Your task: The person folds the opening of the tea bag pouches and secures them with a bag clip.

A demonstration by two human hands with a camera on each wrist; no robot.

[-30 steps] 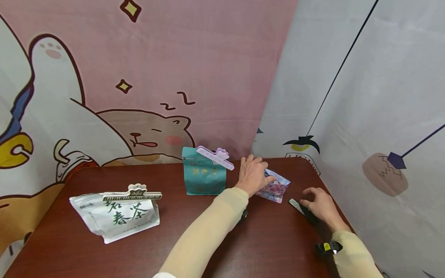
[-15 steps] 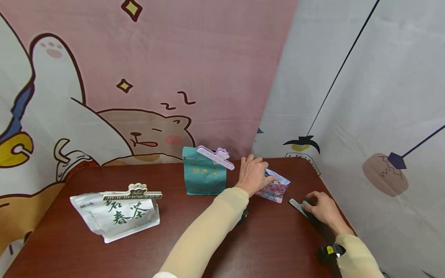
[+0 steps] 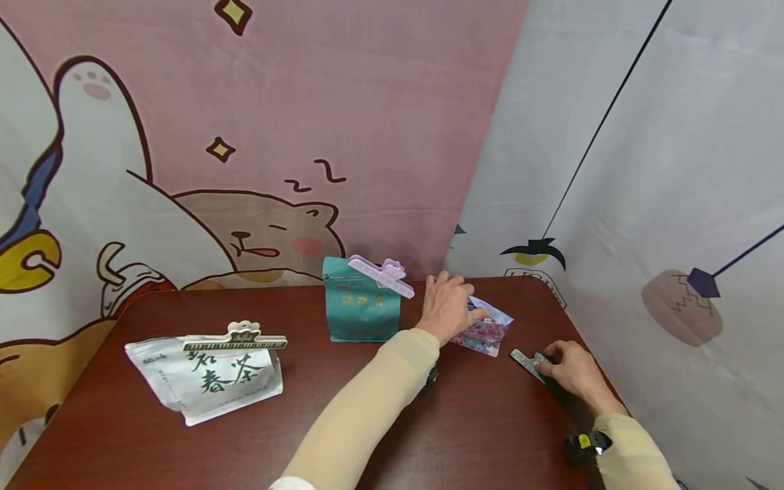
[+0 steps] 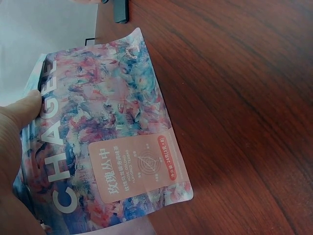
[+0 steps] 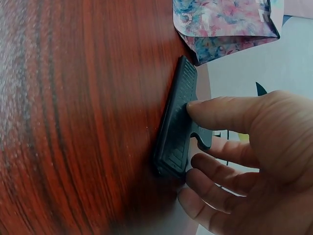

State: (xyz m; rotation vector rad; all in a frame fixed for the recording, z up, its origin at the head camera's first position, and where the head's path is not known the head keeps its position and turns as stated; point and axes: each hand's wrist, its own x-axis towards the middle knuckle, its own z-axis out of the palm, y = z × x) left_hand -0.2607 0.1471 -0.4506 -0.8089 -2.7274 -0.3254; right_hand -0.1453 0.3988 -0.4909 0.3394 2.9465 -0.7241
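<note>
In the head view my left hand (image 3: 446,307) holds a pink-and-blue printed tea pouch (image 3: 484,330) by its top. The left wrist view shows the thumb (image 4: 24,108) pressed along the folded upper edge of this pouch, beside the large CHAGEE lettering. To the right of it, my right hand (image 3: 576,374) pinches a dark bag clip (image 5: 178,122) by its handle. The thumb (image 5: 220,113) lies on the near side of the clip, and the index finger is partly hidden behind the handle. The clip's long edge is down at the brown table (image 3: 478,415).
A teal pouch (image 3: 361,313) with a lilac clip (image 3: 382,275) stands left of my left hand. Further left lies a white pouch (image 3: 214,381) with a cream-coloured clip (image 3: 235,338). Printed curtains (image 3: 398,136) hang close behind the table and along its right edge.
My right hand has drawn back slightly to the right and down, and the clip's handle now shows between its fingers. The left hand and its pouch stay in place.
</note>
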